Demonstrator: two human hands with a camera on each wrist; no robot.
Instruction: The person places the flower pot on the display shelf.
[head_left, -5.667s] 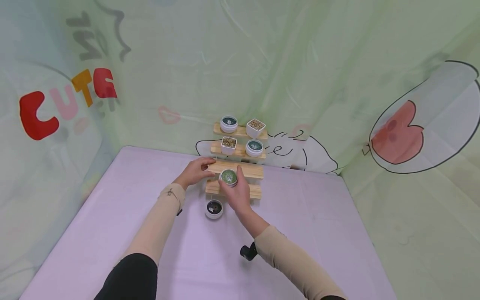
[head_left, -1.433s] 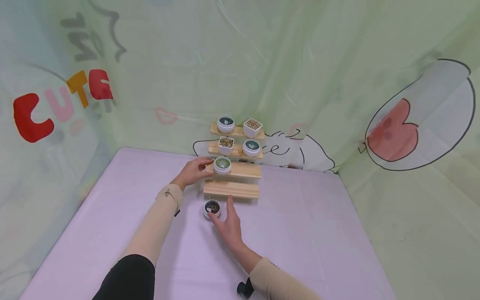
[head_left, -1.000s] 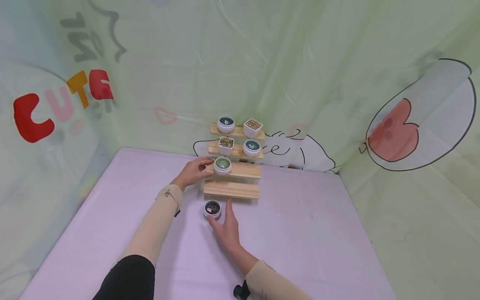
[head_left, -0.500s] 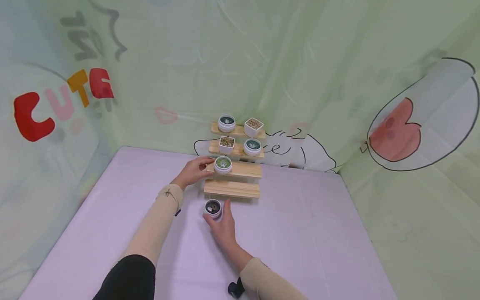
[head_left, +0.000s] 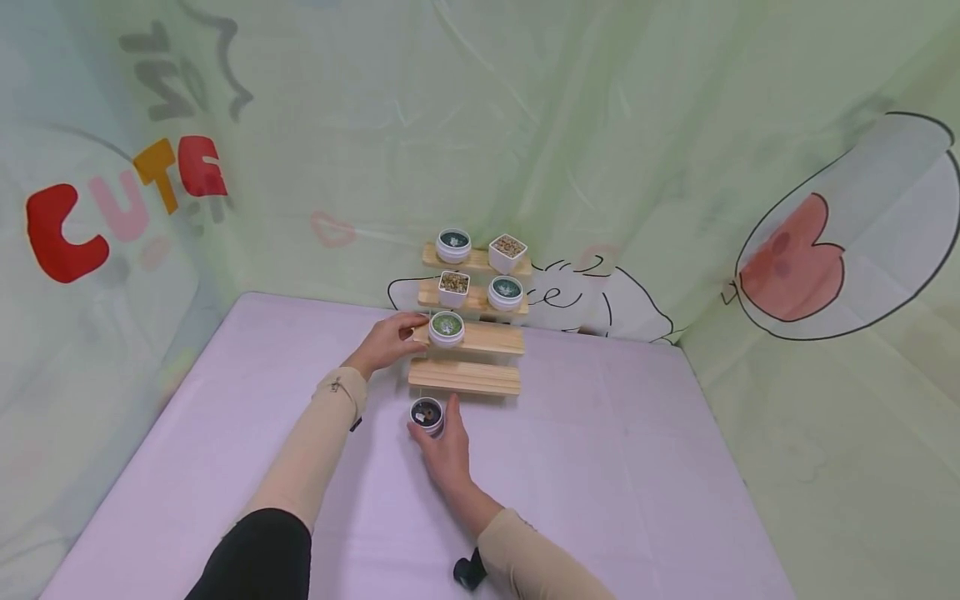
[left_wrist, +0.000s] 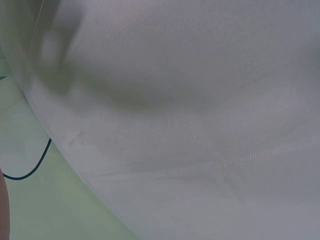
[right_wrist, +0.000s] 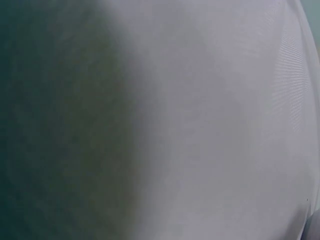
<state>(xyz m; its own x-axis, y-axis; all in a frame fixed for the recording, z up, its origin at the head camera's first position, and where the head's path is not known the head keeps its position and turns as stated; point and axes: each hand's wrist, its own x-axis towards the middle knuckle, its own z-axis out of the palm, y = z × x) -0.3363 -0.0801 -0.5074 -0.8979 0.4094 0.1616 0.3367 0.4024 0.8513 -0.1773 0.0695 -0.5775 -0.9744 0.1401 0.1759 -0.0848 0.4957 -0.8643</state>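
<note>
A tiered wooden display stand (head_left: 491,337) stands at the back of the table. My left hand (head_left: 384,342) holds the left end of its third step from the top, fingers above and thumb below. Beside those fingertips a round white pot with green filling (head_left: 447,330) sits on that step. In front of the stand, my right hand (head_left: 448,454) grips a small round white pot with dark filling (head_left: 427,413), thumb at its near left side and fingers along its right. The left wrist view shows mostly cloth; the right wrist view shows cloth and a dark blur.
The top step bears a round pot (head_left: 453,246) and a square pot with pebbles (head_left: 507,252). Below them are a square pot (head_left: 453,288) and a round pot (head_left: 506,292). Printed curtains (head_left: 600,150) rise behind the pale table (head_left: 600,458).
The green-filled pot went from my right hand onto the third step. My right hand then came down to the dark-filled pot and closed round it. My left hand stayed on the stand.
</note>
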